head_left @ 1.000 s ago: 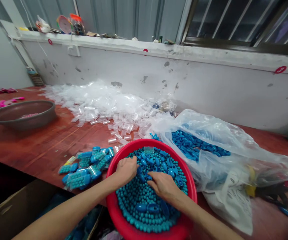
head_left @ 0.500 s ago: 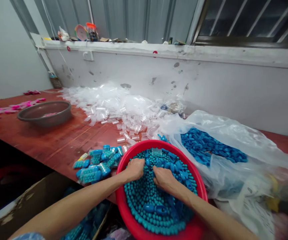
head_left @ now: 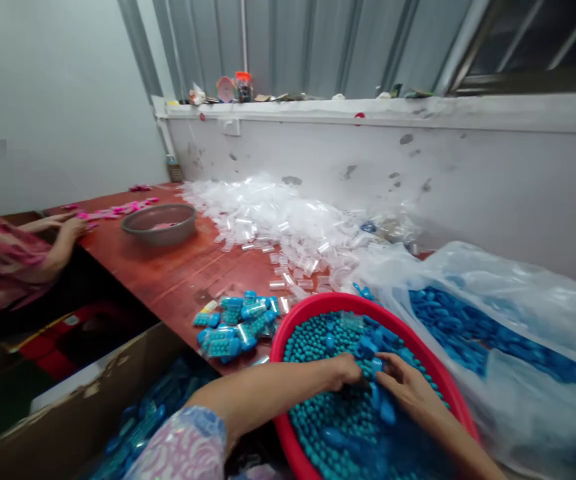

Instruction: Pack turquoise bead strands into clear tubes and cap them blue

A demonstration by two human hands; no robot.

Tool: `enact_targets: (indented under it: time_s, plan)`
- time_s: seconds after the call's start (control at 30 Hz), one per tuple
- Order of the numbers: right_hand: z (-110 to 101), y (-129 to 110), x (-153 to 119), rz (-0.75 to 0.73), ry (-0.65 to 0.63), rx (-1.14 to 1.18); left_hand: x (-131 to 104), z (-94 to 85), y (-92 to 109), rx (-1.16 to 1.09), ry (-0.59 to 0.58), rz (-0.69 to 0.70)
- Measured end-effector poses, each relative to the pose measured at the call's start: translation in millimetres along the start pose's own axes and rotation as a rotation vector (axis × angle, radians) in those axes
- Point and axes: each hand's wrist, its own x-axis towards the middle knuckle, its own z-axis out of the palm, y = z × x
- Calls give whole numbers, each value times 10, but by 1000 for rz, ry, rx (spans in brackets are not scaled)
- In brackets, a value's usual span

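Observation:
A red basin [head_left: 279, 347] holds many turquoise beads [head_left: 308, 400] and glossy blue plastic pieces. My left hand [head_left: 345, 370] is inside it, low over the beads, with its fingers curled closed; what they hold is hidden. Just to the right, my right hand [head_left: 408, 387] has thumb and forefinger closed on a small blue plastic piece [head_left: 377, 367]. Other blue pieces [head_left: 383, 403] lie right under that hand, partly blurred. Several clear packs of turquoise beads with blue ends [head_left: 225, 343] are piled on the table left of the basin.
Clear plastic sleeves [head_left: 288, 217] spread along the wall on the red table [head_left: 168, 280]. A plastic bag [head_left: 513, 280] of blue pieces lies right. A grey bowl [head_left: 138, 233] and a co-worker's hands [head_left: 71, 223] with pink pieces are left. Below stands a cardboard box [head_left: 83, 400].
The view has swung left, bringing the co-worker into sight. My left hand has moved right across the basin toward my right hand, which now pinches a blue piece.

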Motion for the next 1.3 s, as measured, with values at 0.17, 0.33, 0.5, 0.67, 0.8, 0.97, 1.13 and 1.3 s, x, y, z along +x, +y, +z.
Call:
enact_targets:
  time_s: [0.17,0.33,0.5,0.67,0.8,0.97,1.13,1.3]
  plan:
    - [-205,-120,-112,46,33,353,-37,-198,73,-120,-99,-93]
    - [-199,-86,-161,52,-3,533,-203,-336,212,-204,-130,-108]
    - [-125,-130,-178,-102,116,119,-378,-350,265,-181,-71,-135]
    - [-102,-218,-172,-140,236,-209,-477,-309,298,-120,-63,-111]
    - [-29,-273,-167,-192,114,-354,-549,-244,346,-88,-69,-41]
    - [-45,-229,-253,-286,-29,-441,-618,-294,313,-8,-117,-27]
    - [-129,-166,-261,-267,33,-292,-635,-383,220,104,-80,-9]
    - [-35,-333,-216,-287,167,-65,-669,-273,260,43,-86,69]
